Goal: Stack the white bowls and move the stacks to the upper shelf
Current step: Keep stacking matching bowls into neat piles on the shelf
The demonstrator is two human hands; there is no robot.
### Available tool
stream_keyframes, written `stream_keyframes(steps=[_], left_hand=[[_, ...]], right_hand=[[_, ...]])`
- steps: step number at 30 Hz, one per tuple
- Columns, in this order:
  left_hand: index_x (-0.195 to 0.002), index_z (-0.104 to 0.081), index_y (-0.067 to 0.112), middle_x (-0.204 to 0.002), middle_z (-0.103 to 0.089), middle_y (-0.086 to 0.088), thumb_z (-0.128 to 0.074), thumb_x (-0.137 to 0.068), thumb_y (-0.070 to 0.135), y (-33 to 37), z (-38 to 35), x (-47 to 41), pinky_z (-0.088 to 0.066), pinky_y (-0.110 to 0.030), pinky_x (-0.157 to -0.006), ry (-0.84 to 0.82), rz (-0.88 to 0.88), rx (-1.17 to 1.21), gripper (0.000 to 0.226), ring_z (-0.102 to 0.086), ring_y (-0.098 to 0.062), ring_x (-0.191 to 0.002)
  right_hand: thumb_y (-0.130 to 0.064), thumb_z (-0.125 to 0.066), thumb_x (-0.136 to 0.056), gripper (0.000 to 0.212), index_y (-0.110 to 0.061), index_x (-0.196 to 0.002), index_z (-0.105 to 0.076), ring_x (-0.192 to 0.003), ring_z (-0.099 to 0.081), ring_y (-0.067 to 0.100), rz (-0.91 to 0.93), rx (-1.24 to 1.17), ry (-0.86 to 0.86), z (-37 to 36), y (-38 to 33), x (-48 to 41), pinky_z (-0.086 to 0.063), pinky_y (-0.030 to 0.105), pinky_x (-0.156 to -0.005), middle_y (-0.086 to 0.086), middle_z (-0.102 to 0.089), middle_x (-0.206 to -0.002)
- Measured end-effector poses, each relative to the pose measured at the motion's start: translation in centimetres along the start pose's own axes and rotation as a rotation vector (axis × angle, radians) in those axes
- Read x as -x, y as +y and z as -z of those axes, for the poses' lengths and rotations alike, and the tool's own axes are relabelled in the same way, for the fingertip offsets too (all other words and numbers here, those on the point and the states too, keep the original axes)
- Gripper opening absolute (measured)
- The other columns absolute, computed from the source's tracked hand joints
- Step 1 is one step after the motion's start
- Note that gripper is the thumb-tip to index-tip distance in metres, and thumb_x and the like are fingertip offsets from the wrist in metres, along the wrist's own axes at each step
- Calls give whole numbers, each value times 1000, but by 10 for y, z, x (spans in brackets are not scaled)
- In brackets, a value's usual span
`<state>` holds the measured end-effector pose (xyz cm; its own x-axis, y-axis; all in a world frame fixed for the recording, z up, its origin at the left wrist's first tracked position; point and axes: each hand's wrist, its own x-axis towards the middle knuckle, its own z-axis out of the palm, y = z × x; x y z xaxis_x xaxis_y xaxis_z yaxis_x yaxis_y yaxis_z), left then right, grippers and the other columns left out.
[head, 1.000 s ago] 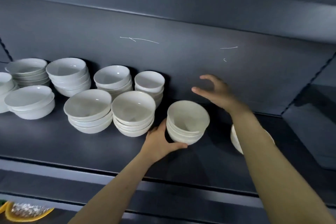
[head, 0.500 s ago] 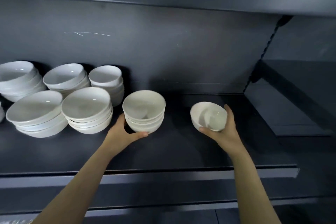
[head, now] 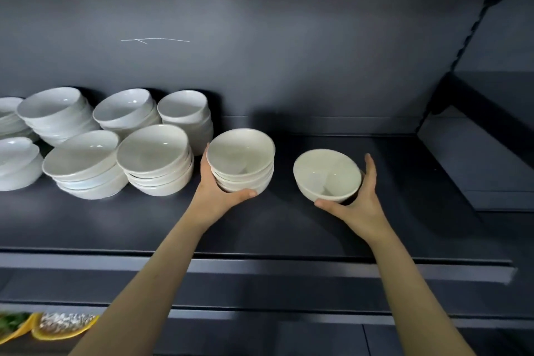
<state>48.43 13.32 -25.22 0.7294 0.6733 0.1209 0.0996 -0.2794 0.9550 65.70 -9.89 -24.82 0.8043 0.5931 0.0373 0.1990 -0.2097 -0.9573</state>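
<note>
left arm: rises from bottom left, left hand (head: 215, 196) at centre frame cups bowl stack (head: 241, 159) | right arm: rises from bottom right, right hand (head: 359, 202) cradles single bowl (head: 326, 175), fingers up

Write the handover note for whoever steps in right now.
Left hand: grips the small stack on the shelf.
Right hand: holds a single bowl, to the right of that stack and apart from it.
Done: several other stacks stand to the left on the same shelf.
Left: probably nest the single bowl into the small stack, then place it beside the others.
</note>
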Motion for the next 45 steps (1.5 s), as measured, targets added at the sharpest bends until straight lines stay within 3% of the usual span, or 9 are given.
stream_keyframes(steps=[8,15,20,22,28,33,37,40,45], left_hand=[[-142,-33,28,-128,-53,22,-94,-58,17,1,4,-2,-39,0,-85,55,-72,43,104,-50,15,-115],[-142,-37,23,-130,-55,18,-91,-63,17,-4,12,-6,-41,-8,-95,87,-88,106,96,-51,5,-120],[-143,-35,26,-134,-52,17,-91,-62,25,10,20,-10,-39,-20,-102,109,-107,145,99,-48,6,-123],[-143,-34,25,-134,-52,17,-89,-56,35,21,25,-13,-41,-21,-101,110,-127,160,104,-49,4,-123],[-142,-35,23,-130,-56,16,-88,-57,31,49,26,-18,-44,-10,-90,40,-209,211,101,-53,5,-119],[-138,-39,24,-129,-60,11,-86,-57,30,52,15,-16,-50,-23,-93,-52,-167,284,94,-57,-4,-120],[-129,-40,40,-122,-61,23,-85,-54,35,51,12,-16,-49,-20,-93,-85,-154,273,87,-57,1,-117],[-130,-39,41,-124,-61,23,-86,-54,33,51,7,-17,-48,-22,-98,-124,-165,244,90,-56,0,-119],[-137,-36,35,-131,-58,13,-88,-54,33,46,-6,-17,-47,-22,-98,-155,-151,212,98,-55,-3,-122]], right_hand=[[-23,-92,-62,107,-36,-145,-25,-116,-46,0,-35,61,-51,-17,-9,-1,-38,16,-88,-32,-43,-123],[-25,-90,-64,101,-47,-138,-25,-112,-46,-7,-36,54,-80,-32,-14,-1,-39,11,-81,-33,-44,-123],[-29,-91,-63,106,-44,-143,-23,-124,-44,3,-45,81,-122,-44,-15,-5,-40,19,-94,-31,-43,-128],[-41,-91,-57,109,-50,-142,-22,-131,-41,11,-54,112,-129,-48,-16,-7,-40,35,-107,-28,-43,-132],[-62,-87,-47,105,-75,-124,-16,-137,-35,18,-23,167,-171,-65,-20,-11,-32,51,-114,-31,-43,-134],[-65,-83,-53,127,-55,-148,1,-147,-17,14,-105,146,-377,-53,-19,-19,-20,47,-120,-25,-24,-152],[-62,-68,-72,99,-43,-153,-14,-143,-25,2,-65,-116,-302,-40,-33,-22,-23,30,-117,-17,-22,-158],[-84,-51,-73,85,-51,-148,-27,-140,-30,-4,-21,-185,-224,-32,-42,-30,-22,36,-121,-23,-34,-153],[-72,-43,-86,70,-39,-147,-38,-139,-33,-6,27,-123,-310,-33,-46,-28,-23,35,-120,-27,-42,-148]])
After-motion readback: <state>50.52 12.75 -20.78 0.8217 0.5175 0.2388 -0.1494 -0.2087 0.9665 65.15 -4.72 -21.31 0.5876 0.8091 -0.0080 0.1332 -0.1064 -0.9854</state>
